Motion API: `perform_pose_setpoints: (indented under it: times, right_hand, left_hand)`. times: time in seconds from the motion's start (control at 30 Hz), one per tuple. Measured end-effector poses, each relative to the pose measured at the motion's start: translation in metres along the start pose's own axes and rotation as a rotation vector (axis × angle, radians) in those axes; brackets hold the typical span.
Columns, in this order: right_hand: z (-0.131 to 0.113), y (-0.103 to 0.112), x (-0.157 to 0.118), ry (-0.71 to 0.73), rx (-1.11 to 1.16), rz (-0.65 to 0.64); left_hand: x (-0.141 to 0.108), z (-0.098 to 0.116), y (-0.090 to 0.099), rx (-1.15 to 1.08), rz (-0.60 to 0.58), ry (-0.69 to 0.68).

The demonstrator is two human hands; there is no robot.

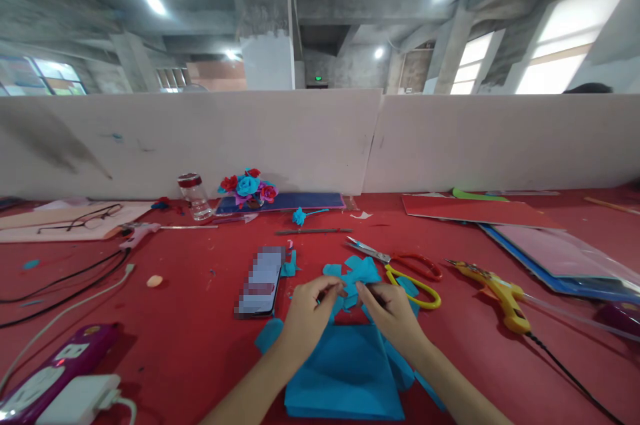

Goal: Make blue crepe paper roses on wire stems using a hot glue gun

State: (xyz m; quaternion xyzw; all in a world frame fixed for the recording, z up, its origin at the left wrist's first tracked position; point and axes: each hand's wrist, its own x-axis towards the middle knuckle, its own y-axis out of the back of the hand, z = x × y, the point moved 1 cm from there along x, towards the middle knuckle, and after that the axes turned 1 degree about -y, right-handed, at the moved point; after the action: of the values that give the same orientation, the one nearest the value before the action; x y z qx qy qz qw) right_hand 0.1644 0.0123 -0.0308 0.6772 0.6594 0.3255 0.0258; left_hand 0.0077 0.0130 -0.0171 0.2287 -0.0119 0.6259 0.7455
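Close together over the red table, my left hand [314, 304] and my right hand [393, 310] are both closed in a pinch. Between the fingertips is a small blue paper piece [351, 297]; its outline blends with the loose blue cut pieces [364, 270] just behind. Under my wrists lies a stack of blue paper [345, 372], with more cut pieces at its sides, partly hidden by my arms. Scissors [387, 258] with one red and one yellow handle lie just beyond my right hand. Left of my left hand rests a phone [263, 282].
A yellow glue gun [495, 292] lies at right, a pink one [140, 235] at left. Behind are a lidded glass jar [197, 197], paper flowers [247, 186], a blue flower on a stem [300, 216] and a stick [315, 232]. A purple power strip [63, 365] sits front left; coloured sheets [550, 252] lie right.
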Motion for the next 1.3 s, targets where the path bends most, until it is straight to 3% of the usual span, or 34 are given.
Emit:
perform_pose_setpoints:
  times: [1.3]
  right_hand:
    - [0.003,-0.003,-0.002,-0.056,-0.01,-0.023]
  left_hand:
    - [-0.011,-0.003,0.0,0.305,0.063,-0.163]
